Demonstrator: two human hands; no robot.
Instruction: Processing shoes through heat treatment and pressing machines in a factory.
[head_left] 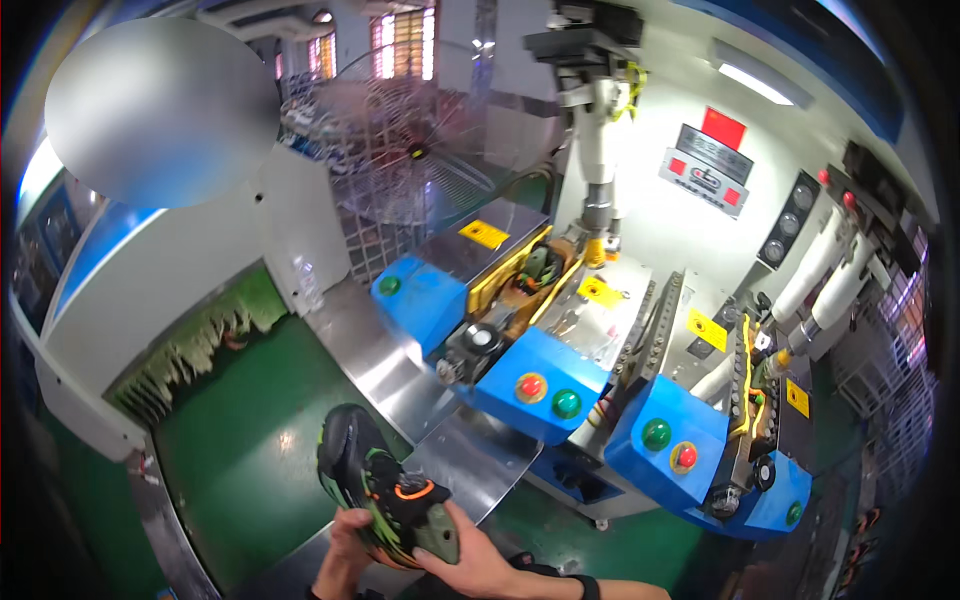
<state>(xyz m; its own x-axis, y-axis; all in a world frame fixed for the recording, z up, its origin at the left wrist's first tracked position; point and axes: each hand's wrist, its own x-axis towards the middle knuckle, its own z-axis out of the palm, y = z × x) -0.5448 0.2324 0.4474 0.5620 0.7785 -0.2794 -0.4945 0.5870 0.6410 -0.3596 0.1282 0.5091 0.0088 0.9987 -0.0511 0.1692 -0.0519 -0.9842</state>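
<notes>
At the bottom centre of the frame the right hand (470, 560) and left hand (345, 550) both close around a black-and-green shoe (385, 485), gripping its heel end from below while its toe points up-left over the green conveyor belt (250, 450).

Black-green shoe (375, 480) in 2 hands

Above the green conveyor belt (240, 440), a grey blur (160, 110) hides whatever is there. The left hand (345, 555) is cut off at the lower edge, its fingers tucked behind the black-and-green shoe (385, 485). Labels on the blue press machine (540, 385) are too small to read.
</notes>
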